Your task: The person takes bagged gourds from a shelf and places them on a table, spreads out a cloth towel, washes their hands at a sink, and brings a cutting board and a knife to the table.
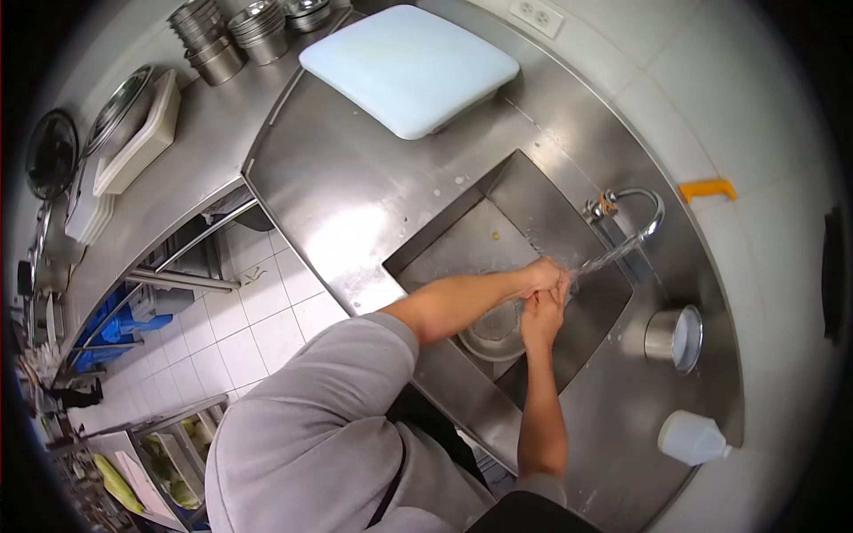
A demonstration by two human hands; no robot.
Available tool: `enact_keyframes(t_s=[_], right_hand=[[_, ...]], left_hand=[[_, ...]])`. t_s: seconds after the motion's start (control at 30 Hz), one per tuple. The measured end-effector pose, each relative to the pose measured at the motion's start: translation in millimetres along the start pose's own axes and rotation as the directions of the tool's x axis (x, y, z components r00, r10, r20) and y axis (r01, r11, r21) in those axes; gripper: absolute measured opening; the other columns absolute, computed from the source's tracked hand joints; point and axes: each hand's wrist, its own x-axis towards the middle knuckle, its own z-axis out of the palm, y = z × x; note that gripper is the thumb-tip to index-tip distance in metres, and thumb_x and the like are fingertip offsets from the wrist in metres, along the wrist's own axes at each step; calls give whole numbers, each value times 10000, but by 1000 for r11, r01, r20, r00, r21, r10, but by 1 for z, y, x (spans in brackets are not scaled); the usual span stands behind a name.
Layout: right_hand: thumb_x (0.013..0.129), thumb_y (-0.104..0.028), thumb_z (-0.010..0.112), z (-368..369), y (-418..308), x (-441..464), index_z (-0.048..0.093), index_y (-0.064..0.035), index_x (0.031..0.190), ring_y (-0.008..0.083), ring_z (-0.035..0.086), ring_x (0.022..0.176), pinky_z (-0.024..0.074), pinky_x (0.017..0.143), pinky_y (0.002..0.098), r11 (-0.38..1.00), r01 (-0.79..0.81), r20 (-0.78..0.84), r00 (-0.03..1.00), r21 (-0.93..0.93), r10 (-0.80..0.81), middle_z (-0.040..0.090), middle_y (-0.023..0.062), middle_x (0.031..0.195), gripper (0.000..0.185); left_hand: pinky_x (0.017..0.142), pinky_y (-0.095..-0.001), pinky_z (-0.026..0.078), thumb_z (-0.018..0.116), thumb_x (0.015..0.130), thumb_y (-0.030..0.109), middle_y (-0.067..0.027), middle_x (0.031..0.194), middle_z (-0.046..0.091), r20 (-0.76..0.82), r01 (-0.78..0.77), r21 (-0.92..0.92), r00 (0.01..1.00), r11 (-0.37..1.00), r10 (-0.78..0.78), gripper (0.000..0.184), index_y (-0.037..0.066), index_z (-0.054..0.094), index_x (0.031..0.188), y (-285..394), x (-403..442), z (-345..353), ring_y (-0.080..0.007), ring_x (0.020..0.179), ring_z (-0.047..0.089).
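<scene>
My left hand (539, 276) and my right hand (542, 316) meet over the sink basin (569, 200), touching each other. Their fingers are curled and pressed together, and whatever may be between them is hidden. A stream of water (609, 258) runs slantwise from the curved faucet (656, 206) onto my fingertips and splashes there. Beneath my forearms, a round metal bowl (491, 342) sits in the basin, partly covered by my hands and left arm. A small yellowish scrap (496, 235) lies on the basin floor.
A white lidded container (409, 67) stands on the steel counter (329, 169) beyond the sink. To the right are a metal pot (662, 335) and a white plastic jug (689, 437). Stacked metal containers (258, 31) stand at the far left. An orange handle (708, 188) is by the wall.
</scene>
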Motion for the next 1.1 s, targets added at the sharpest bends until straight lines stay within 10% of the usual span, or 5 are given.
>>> enact_keyframes(t_s=[0.13, 0.3, 0.73, 0.87, 1.1], right_hand=[[999, -273, 535, 15, -20, -8, 589, 22, 1274, 321, 441, 1357, 339, 1108, 385, 520, -248, -34, 880, 817, 474, 558, 159, 1379, 407], [958, -578, 492, 47, 86, 56, 464, 7, 1411, 262, 475, 1303, 378, 1063, 369, 124, -481, 301, 709, 868, 638, 514, 144, 1408, 741], [935, -650, 472, -1, -2, 42, 457, 16, 1409, 337, 555, 1176, 443, 992, 450, 85, -516, 237, 526, 852, 817, 533, 216, 1356, 818], [926, -658, 480, 26, -23, 36, 550, 42, 1327, 351, 529, 1223, 460, 985, 406, 178, -628, 232, 515, 757, 825, 519, 266, 1376, 810], [910, -202, 625, -7, 29, 70, 646, 24, 1011, 175, 618, 668, 498, 594, 313, 347, -380, 86, 771, 857, 630, 666, 88, 850, 249]], left_hand=[[603, -412, 481, 520, 983, 264, -108, 836, 649, -20, -42, -109, 999, 993, 40, 310, -6, 671, 958, -15, 6, -1, -218, 737, 603], [853, -411, 475, 471, 1008, 415, -170, 1116, 636, -219, -44, -208, 976, 977, -3, 462, 28, 632, 1202, -48, -15, 1, -259, 1020, 590], [1165, -407, 243, 407, 1022, 501, -160, 1570, 310, 30, 141, -140, 990, 980, -138, 692, 37, 300, 1524, 25, -87, 41, -304, 1446, 280], [947, -391, 431, 403, 1035, 473, -174, 1268, 587, -152, 102, -310, 976, 945, -155, 582, 2, 496, 1363, 27, -56, 24, -254, 1125, 547], [739, -348, 516, 430, 1018, 227, -121, 938, 652, -242, -15, -379, 967, 925, -84, 295, -4, 575, 1131, 21, -51, 14, -208, 799, 624]])
